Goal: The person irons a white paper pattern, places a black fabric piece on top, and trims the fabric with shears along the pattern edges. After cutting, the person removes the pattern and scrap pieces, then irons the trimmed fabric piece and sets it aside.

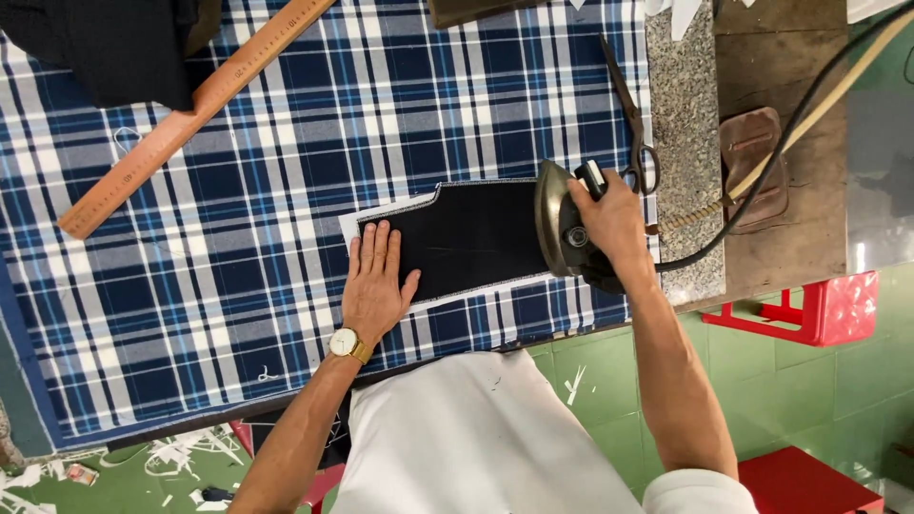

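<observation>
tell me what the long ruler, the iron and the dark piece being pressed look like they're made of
Ruler: looks like wood, with an orange-brown matte face and printed marks.
Iron, under the right hand: seemingly metal, with a dull brassy sheen on the body; the handle is hidden.
Dark piece, held flat by the left hand: woven cloth, matte navy or black, with pale stitched edges.

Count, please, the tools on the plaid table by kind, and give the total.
Clothes iron: 1, held by the right hand
Scissors: 1
Wooden ruler: 1
Total: 3
The left hand lies flat on the dark fabric piece.
</observation>
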